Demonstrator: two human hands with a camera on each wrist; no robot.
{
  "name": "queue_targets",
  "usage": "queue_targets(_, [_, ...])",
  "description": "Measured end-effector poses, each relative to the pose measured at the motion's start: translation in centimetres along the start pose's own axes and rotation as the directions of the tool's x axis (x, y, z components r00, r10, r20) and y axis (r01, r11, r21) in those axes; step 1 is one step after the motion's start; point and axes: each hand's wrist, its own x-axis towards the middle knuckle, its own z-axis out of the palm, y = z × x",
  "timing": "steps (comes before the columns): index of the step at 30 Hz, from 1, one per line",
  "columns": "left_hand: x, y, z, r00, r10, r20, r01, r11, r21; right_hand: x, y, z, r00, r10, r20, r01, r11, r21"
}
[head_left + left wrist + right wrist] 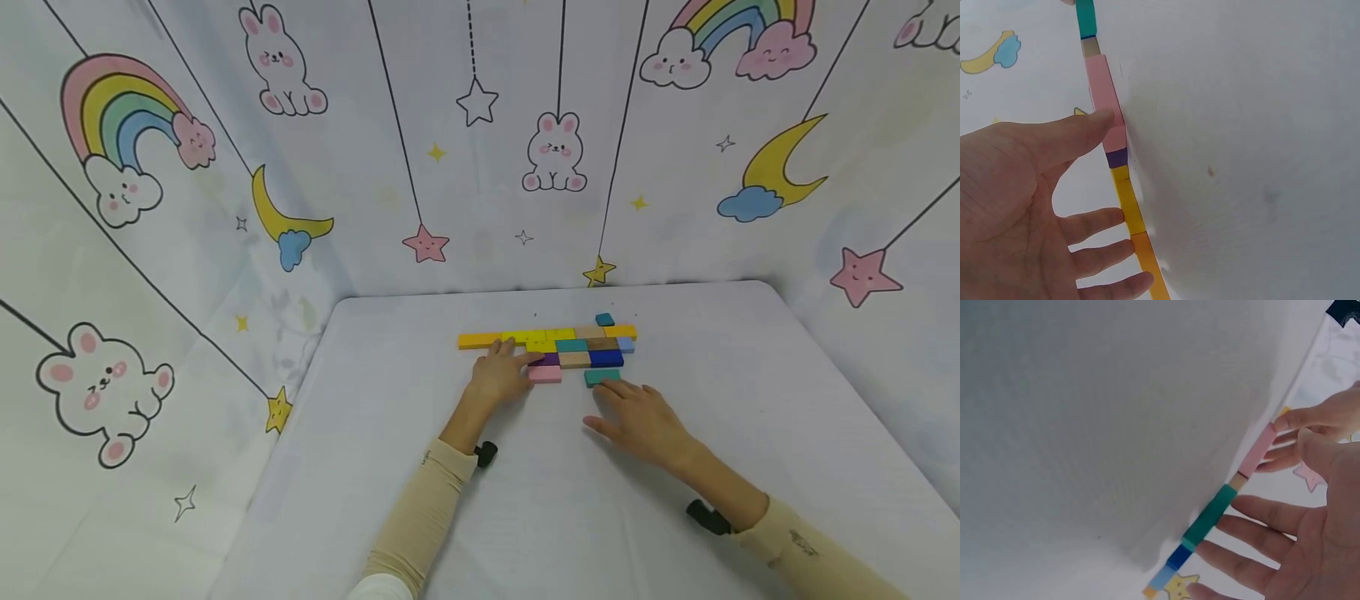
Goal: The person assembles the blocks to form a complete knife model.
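Note:
Flat coloured blocks lie joined in rows on the white table. My left hand (498, 377) reaches over their left part, fingers extended onto the yellow blocks (540, 346) and beside the purple block (549, 360). In the left wrist view its thumb overlaps the front of the pink block (1104, 84), and the other fingers reach along the yellow and orange blocks (1150, 265). My right hand (648, 425) is at the front right, fingers spread and straight, with fingertips right at the teal block (602, 377). Neither hand curls round a block.
A small teal block (604, 319) sits apart behind the back row. Tan (575, 360), brown (602, 343) and dark blue (607, 358) blocks fill the right part. A patterned cloth (465, 183) hangs behind the table (375, 383).

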Motion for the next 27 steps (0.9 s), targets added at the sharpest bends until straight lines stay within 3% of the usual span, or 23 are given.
queue_targets(27, [-0.1, 0.1, -0.2, 1.0, -0.003, -0.005, 0.003, 1.0, -0.008, 1.5, -2.3, 0.9, 0.999, -0.036, 0.033, 0.037, 0.999, -0.006])
